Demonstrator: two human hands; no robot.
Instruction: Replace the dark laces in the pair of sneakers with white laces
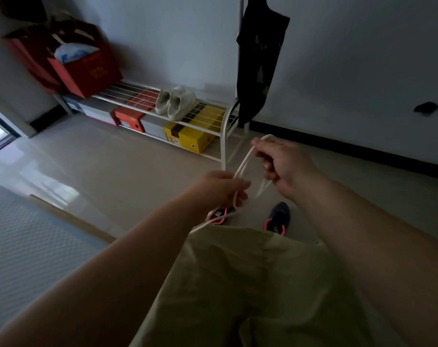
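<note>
The white lace [243,169] is held in the air, looped between both hands, its long axis running up and to the right from the left hand [220,189] to the right hand [283,164]. Each hand pinches it with curled fingers. The dark sneakers [278,219] stand on the floor directly below, the left hand nearer them.

The head camera is looking forward and down from close above both hands. It is facing the rack [187,121] at 11 o'clock.
</note>
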